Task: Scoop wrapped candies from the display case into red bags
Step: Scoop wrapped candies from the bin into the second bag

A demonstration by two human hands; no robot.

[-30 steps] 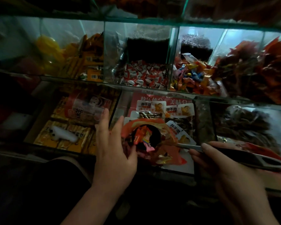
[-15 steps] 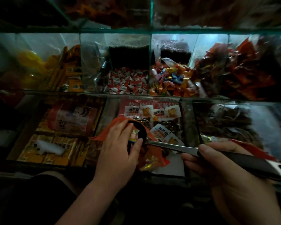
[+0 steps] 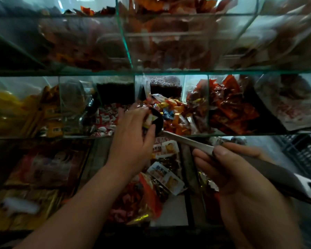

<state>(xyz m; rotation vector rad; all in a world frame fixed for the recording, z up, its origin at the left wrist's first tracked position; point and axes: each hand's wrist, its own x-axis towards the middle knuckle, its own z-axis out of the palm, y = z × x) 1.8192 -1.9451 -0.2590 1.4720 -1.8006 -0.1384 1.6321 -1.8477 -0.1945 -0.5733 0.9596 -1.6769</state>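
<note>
Your scoop (image 3: 159, 123) has left the bag (image 3: 149, 196) and come up to the candies (image 3: 174, 112) in the case's (image 3: 151, 71) middle row. Your right hand (image 3: 241, 169) grips the handle. Your left hand (image 3: 133, 133) has let the bag go and curls over the bowl, thumb on its rim. Whether it pinches a candy is too blurred to tell. The bag lies loose on the lower shelf (image 3: 171, 212), so you'll likely need to reopen it before pouring.

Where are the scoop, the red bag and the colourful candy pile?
scoop (image 3: 187, 142): head view, on its metal shaft.
red bag (image 3: 151, 196): head view, on its orange-red side.
colourful candy pile (image 3: 174, 112): head view, on the middle of the heap.
</note>
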